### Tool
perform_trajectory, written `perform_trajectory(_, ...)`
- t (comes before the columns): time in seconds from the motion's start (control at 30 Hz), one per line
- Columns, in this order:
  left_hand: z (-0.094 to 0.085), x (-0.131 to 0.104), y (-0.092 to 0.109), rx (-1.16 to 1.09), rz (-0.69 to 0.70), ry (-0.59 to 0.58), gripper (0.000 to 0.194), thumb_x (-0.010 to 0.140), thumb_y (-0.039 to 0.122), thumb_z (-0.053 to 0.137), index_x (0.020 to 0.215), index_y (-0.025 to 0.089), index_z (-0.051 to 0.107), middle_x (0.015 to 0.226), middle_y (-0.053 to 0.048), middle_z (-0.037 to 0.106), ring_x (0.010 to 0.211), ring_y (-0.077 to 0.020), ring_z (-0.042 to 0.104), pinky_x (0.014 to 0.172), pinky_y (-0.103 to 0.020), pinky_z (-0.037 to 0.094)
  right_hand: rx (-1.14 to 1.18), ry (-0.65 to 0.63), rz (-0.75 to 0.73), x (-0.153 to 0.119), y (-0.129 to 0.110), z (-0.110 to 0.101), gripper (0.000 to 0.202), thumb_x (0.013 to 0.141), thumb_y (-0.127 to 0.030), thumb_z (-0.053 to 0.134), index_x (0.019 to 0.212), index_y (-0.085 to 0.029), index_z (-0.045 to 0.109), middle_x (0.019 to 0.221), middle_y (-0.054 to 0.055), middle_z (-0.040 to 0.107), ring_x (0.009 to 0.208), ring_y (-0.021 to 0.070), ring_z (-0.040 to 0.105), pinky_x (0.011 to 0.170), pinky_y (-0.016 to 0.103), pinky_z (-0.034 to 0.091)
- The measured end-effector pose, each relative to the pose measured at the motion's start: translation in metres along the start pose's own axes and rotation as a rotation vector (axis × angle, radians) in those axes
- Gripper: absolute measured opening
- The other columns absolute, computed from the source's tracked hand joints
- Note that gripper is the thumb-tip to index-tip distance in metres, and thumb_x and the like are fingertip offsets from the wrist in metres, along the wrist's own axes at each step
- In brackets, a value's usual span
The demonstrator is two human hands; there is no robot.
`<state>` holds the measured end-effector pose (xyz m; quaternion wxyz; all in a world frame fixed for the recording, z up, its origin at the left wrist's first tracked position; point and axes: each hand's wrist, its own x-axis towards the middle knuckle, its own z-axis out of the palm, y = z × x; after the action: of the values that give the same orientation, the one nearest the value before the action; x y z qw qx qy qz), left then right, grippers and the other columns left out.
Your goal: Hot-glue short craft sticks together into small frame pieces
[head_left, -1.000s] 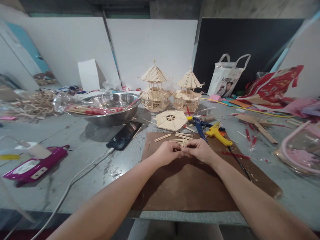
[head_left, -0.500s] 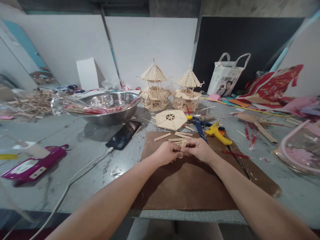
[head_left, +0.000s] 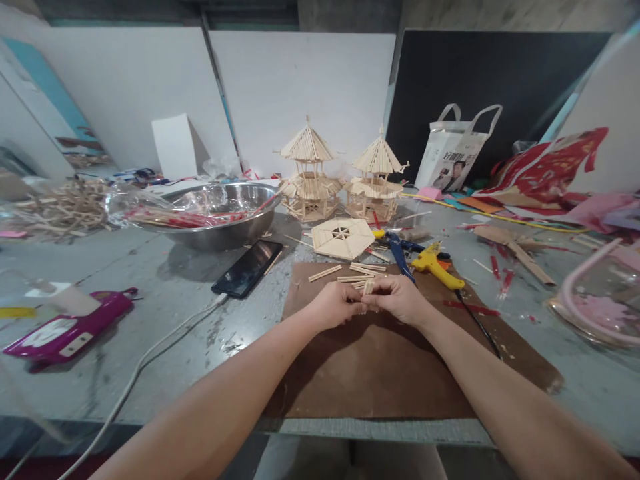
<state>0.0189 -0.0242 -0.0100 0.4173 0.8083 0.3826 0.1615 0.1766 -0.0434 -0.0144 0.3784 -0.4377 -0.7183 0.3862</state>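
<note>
Above the brown mat, my left hand and my right hand meet at the fingertips. Between them, small pale wooden sticks stand up, pinched by my right fingers. My left fingers are closed against the same sticks, their tips partly hidden. Just beyond the hands lie several short paired sticks. A hexagonal wooden panel with a star-like opening rests behind the mat.
Two wooden pagoda models stand at the back. Left are a metal bowl, a phone and a purple power strip. Right are a yellow glue gun, blue-handled pliers and a white bag.
</note>
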Motion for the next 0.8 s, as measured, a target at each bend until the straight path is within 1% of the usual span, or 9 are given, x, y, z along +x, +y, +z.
perform_trajectory(0.13, 0.0019, -0.0005, 0.0049, -0.141, -0.103, -0.015, 0.02, 0.066, 0.031, 0.047, 0.064, 0.012, 0.053, 0.044, 0.004, 0.043, 0.034, -0.0042, 0.041, 0.034, -0.015, 0.036, -0.101, 0.021, -0.038, -0.0005, -0.0015, -0.0016, 0.019, 0.065, -0.031, 0.055, 0.058, -0.014, 0.06, 0.057, 0.0, 0.053, 0.054, 0.0094, 0.045, 0.052, 0.021, 0.034)
perform_trajectory(0.2, 0.0027, -0.0006, 0.0067, -0.168, -0.134, -0.003, 0.019, 0.066, 0.03, 0.048, 0.066, 0.012, 0.052, 0.042, 0.005, 0.043, 0.034, -0.0044, 0.041, 0.034, -0.015, 0.037, -0.138, 0.023, -0.06, -0.0008, -0.0025, -0.0024, 0.018, 0.065, -0.031, 0.055, 0.059, -0.014, 0.06, 0.058, 0.0, 0.053, 0.055, 0.0097, 0.046, 0.054, 0.021, 0.035)
perform_trajectory(0.4, 0.0034, -0.0012, 0.0076, -0.08, -0.094, 0.051, 0.025, 0.066, 0.036, 0.047, 0.061, 0.012, 0.051, 0.042, 0.004, 0.043, 0.033, -0.0049, 0.042, 0.032, -0.015, 0.035, -0.138, 0.009, -0.093, -0.0015, -0.0022, -0.0016, 0.017, 0.066, -0.028, 0.054, 0.058, -0.014, 0.058, 0.057, 0.0, 0.052, 0.057, 0.0099, 0.046, 0.055, 0.021, 0.035)
perform_trajectory(0.53, 0.0031, -0.0018, 0.0068, -0.038, -0.072, 0.074, 0.03, 0.067, 0.04, 0.045, 0.06, 0.012, 0.052, 0.041, 0.004, 0.043, 0.033, -0.0048, 0.043, 0.033, -0.014, 0.034, -0.108, 0.022, -0.076, -0.0014, 0.0001, -0.0005, 0.016, 0.065, -0.028, 0.055, 0.06, -0.014, 0.059, 0.056, -0.001, 0.05, 0.055, 0.0094, 0.045, 0.053, 0.021, 0.034)
perform_trajectory(0.7, 0.0028, -0.0013, 0.0048, -0.007, -0.093, 0.049, 0.032, 0.067, 0.041, 0.045, 0.062, 0.012, 0.056, 0.039, 0.004, 0.043, 0.032, -0.0046, 0.041, 0.032, -0.014, 0.032, -0.012, -0.03, -0.038, -0.0007, 0.0004, 0.0, 0.017, 0.065, -0.03, 0.055, 0.058, -0.014, 0.057, 0.055, -0.001, 0.05, 0.052, 0.0084, 0.044, 0.051, 0.021, 0.034)
perform_trajectory(0.8, 0.0021, -0.0014, 0.0057, -0.029, -0.11, 0.025, 0.032, 0.067, 0.041, 0.046, 0.064, 0.012, 0.057, 0.039, 0.004, 0.044, 0.033, -0.0046, 0.041, 0.033, -0.014, 0.032, -0.002, -0.037, -0.044, -0.0005, 0.0003, 0.0, 0.016, 0.065, -0.028, 0.055, 0.057, -0.014, 0.057, 0.055, -0.002, 0.049, 0.052, 0.0083, 0.044, 0.052, 0.02, 0.034)
